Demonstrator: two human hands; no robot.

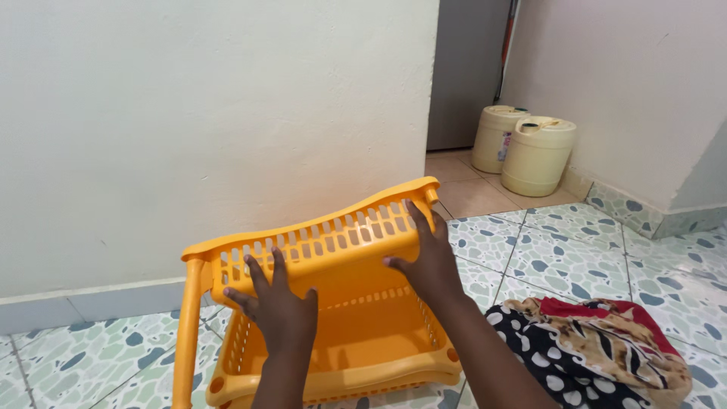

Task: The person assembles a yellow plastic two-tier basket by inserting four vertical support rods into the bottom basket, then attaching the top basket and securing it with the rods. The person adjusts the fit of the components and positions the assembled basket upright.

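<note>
An orange plastic rack (333,333) with slotted sides and two tiers stands on the tiled floor against a white wall. My left hand (278,310) rests flat on the upper tier's slotted front wall, fingers spread. Further right, my right hand (428,261) presses against that wall, fingers reaching up to the rim near the corner post. Neither hand wraps around anything. The lower tier shows beneath my forearms.
A crumpled patterned cloth (598,352) in black, white, brown and red lies on the floor at the right. Two pale yellow jerrycans (538,155) stand by the far wall near a grey door (463,72). The white wall (212,113) is close behind the rack.
</note>
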